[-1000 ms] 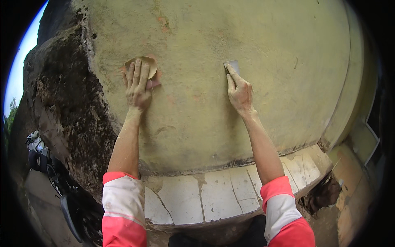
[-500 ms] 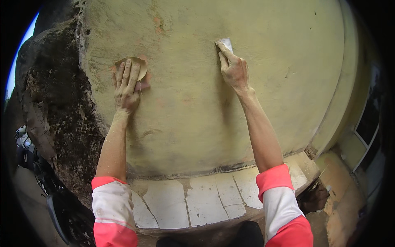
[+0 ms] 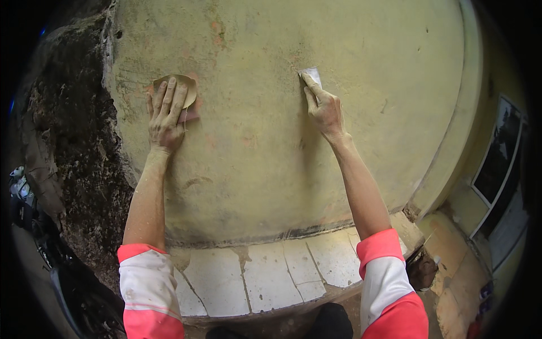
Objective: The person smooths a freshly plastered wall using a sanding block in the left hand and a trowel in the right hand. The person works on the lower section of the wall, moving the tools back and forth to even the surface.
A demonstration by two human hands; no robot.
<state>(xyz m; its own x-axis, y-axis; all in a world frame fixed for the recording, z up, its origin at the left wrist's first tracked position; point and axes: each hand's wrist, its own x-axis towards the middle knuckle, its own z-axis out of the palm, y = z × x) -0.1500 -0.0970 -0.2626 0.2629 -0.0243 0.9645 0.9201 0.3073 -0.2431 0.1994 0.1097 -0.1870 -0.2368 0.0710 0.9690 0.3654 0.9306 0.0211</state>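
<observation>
My left hand point(image 3: 165, 116) lies on the pale green wall point(image 3: 254, 152) at the left, fingers stretched over a piece of beige paper point(image 3: 188, 89) with a pink piece point(image 3: 188, 116) showing beneath it. The paper is pressed against the wall; my thumb is mostly hidden. My right hand point(image 3: 323, 107) is closed on a small pale, flat scraper point(image 3: 314, 75), index finger along it, with its edge at the wall to the right of centre.
A dark, crumbling surface point(image 3: 79, 186) borders the plaster at left, with a dark motorbike point(image 3: 31, 226) beside it. A cracked white-tiled ledge point(image 3: 265, 277) runs along the wall's foot. At right are a white-framed window or door point(image 3: 497, 152) and a worn floor point(image 3: 451, 254).
My right hand has moved up the wall, then slightly back down, with the scraper. My left hand stays in about the same spot. The view has shifted, showing more at the right.
</observation>
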